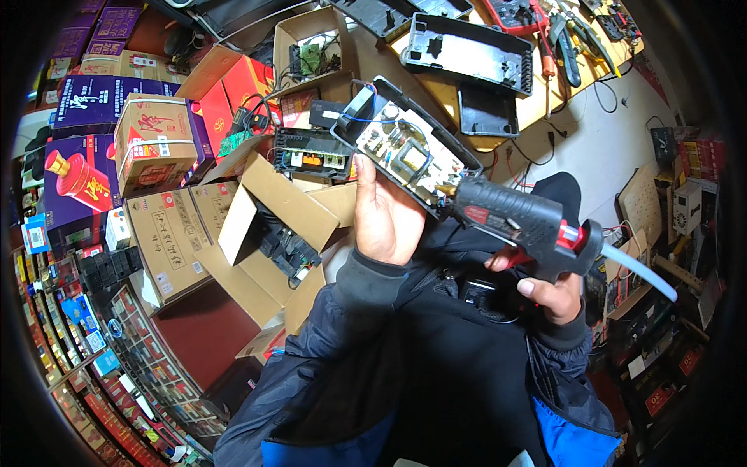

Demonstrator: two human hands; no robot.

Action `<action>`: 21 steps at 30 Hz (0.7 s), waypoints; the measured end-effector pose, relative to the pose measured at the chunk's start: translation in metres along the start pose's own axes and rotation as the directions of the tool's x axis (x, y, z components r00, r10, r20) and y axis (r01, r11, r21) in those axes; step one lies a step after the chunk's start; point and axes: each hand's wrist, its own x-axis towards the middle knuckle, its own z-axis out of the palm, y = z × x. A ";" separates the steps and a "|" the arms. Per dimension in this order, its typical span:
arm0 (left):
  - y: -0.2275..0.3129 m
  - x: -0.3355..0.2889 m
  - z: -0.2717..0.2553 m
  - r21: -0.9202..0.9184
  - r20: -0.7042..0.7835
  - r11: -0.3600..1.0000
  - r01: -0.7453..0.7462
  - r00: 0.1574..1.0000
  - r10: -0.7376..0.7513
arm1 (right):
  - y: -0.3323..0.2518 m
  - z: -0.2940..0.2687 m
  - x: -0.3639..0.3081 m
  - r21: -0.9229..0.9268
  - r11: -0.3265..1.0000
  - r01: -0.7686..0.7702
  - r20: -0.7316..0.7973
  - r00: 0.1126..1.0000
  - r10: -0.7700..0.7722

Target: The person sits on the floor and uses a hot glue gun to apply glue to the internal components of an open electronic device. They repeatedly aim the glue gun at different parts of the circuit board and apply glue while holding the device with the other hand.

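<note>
My left hand (pixel 386 222) holds up an open black plastic case with a circuit board (pixel 397 152) inside, its thumb along the near side and the other fingers hidden beneath. Coils, capacitors and a blue wire show on the board. In my right hand (pixel 554 296) is a black hot glue gun (pixel 506 214), the fingers wrapped round its handle by the red trigger. Its nozzle points left at the case's lower right end; whether it touches the board I cannot tell. A pale glue stick (pixel 642 268) sticks out of the gun's back.
On the wooden bench (pixel 615 54) lie an empty black case half (pixel 471 54), a black tray-like cover (pixel 488 109), pliers (pixel 564 50) and a red multimeter (pixel 513 12). An open cardboard box (pixel 268 292) with black parts stands left of me. Stacked boxes (pixel 159 140) fill the left side.
</note>
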 end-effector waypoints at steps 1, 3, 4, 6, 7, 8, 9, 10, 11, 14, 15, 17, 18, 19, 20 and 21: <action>-0.001 0.001 0.000 0.012 -0.010 1.000 -0.001 1.000 0.001 | 0.000 0.000 0.000 0.053 0.999 0.004 -0.036 0.999 -0.002; -0.003 0.002 0.001 0.026 -0.002 1.000 -0.004 1.000 0.004 | 0.002 -0.001 0.001 0.177 0.983 0.038 -0.085 0.996 -0.023; -0.003 0.001 0.002 0.022 0.014 1.000 0.005 1.000 -0.005 | 0.003 -0.003 0.001 0.237 0.970 0.059 -0.096 0.995 -0.037; -0.005 0.003 0.004 0.022 0.026 1.000 -0.011 1.000 0.010 | 0.005 -0.007 0.000 0.335 0.937 0.099 -0.125 0.990 -0.060; -0.004 0.003 0.004 0.021 0.025 1.000 -0.001 1.000 0.000 | 0.007 -0.010 0.000 0.373 0.920 0.119 -0.142 0.987 -0.070; -0.004 0.004 0.004 0.015 0.038 1.000 0.005 0.999 -0.005 | 0.008 -0.014 0.000 0.411 0.901 0.139 -0.160 0.984 -0.078; -0.004 0.004 0.004 0.012 0.038 1.000 0.010 0.999 -0.011 | 0.010 -0.018 0.000 0.444 0.886 0.133 -0.148 0.986 -0.074; -0.004 0.004 0.004 0.013 0.039 1.000 0.015 0.999 -0.016 | 0.011 -0.022 -0.001 0.464 0.878 0.115 -0.120 0.991 -0.067; -0.004 0.003 0.004 0.018 0.044 1.000 0.006 0.999 -0.007 | 0.012 -0.027 -0.001 0.485 0.869 0.096 -0.091 0.994 -0.059; -0.004 0.005 0.002 0.018 0.007 1.000 0.014 1.000 -0.014 | 0.018 -0.034 -0.002 0.569 0.818 0.086 -0.063 0.996 -0.061; -0.004 0.005 0.002 0.015 0.021 1.000 0.019 1.000 -0.019 | 0.020 -0.036 -0.002 0.607 0.791 0.079 -0.039 0.997 -0.069; -0.004 0.004 0.001 0.010 0.029 0.999 0.034 0.999 -0.034 | 0.022 -0.039 -0.001 0.653 0.755 0.062 0.002 0.996 -0.084; -0.003 0.004 0.001 0.007 0.023 0.999 0.035 0.999 -0.035 | 0.023 -0.040 0.000 0.661 0.748 0.056 0.018 0.996 -0.091; -0.003 0.004 0.001 0.004 0.019 0.999 0.038 0.999 -0.039 | 0.023 -0.042 0.001 0.677 0.735 0.046 0.034 0.995 -0.094; -0.003 0.004 0.001 0.000 0.016 0.999 0.043 0.999 -0.043 | 0.023 -0.043 0.002 0.682 0.730 0.053 0.028 0.995 -0.098; -0.003 0.003 0.001 -0.006 0.037 0.999 0.048 0.998 -0.048 | 0.023 -0.045 0.003 0.696 0.716 0.055 0.022 0.995 -0.098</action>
